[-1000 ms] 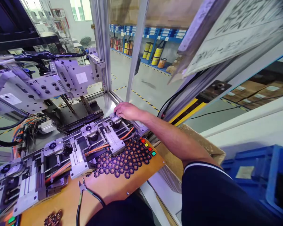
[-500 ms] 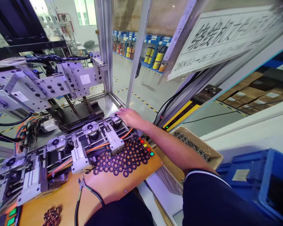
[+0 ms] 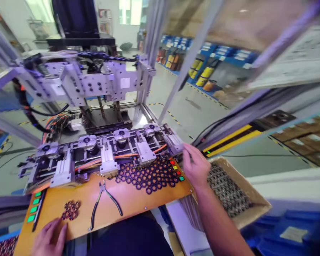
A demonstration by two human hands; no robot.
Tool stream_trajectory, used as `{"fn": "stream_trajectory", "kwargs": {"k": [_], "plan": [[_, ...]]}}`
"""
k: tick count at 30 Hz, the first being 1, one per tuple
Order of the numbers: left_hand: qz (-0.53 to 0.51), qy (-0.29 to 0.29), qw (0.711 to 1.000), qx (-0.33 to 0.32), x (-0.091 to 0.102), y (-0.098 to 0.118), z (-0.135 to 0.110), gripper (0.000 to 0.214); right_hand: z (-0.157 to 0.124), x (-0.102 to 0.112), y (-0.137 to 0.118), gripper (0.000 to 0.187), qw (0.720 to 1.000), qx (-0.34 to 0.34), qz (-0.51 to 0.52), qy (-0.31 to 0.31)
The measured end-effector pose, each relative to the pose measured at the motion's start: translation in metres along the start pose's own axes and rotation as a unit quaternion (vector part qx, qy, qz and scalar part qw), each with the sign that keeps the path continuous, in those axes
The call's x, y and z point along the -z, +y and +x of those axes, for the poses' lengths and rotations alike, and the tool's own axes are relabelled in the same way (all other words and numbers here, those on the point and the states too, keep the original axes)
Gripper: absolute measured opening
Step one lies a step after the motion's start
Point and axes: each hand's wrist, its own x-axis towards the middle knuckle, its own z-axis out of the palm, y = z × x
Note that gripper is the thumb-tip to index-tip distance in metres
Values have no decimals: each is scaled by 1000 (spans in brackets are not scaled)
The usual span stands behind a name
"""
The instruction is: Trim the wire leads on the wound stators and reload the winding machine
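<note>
My right hand [image 3: 196, 166] is beside a metal clamp block [image 3: 174, 140] at the right end of the fixture row. Its fingers are curled in toward the thumb; anything between them is hidden. At the lower left, my left hand [image 3: 50, 237] rests by the orange table edge with thumb and fingers apart, holding nothing. Just above it lies a small pile of copper-coloured ring parts [image 3: 71, 209]. Cutting pliers [image 3: 103, 192] lie with handles spread in the middle. Many dark rings [image 3: 149, 177] cover the table's right part. The rightmost round fixture [image 3: 151, 128] is uncovered.
A machine head [image 3: 96, 83] hangs behind the fixtures. Green buttons [image 3: 34, 206] line the table's left edge, coloured buttons [image 3: 176, 170] its right. A cardboard box [image 3: 256, 213] of metal parts stands at right, below a yellow light bar [image 3: 229, 140]. Blue bins [image 3: 298, 231] are beyond.
My right hand has left the rightmost fixture and moved right and toward me. My left hand has come into view at lower left. The view has swung left.
</note>
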Motion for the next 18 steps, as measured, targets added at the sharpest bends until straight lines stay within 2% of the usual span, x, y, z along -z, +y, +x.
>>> {"fn": "stream_trajectory", "kwargs": {"k": [2,4,7,9,13,16,18], "plan": [[-3,8,1000,-13,-4,0,-9,40,-51,8,20,44,997,-75,-13,12],[-30,8,1000,-2,-8,5,-17,41,-93,10,42,49,988,-150,-32,-9],[-54,2,998,33,-12,10,-25,43,-127,8,65,44,968,-234,-50,-76],[-67,9,996,56,-15,12,-30,48,-133,6,71,41,954,-275,-56,-107],[-102,31,991,84,-22,16,-37,51,-133,6,71,37,938,-320,-56,-124],[-136,44,985,95,-28,21,-37,53,-128,11,65,29,939,-314,-57,-126],[-157,52,981,103,-30,24,-36,52,-118,15,56,26,948,-286,-50,-131]]}}
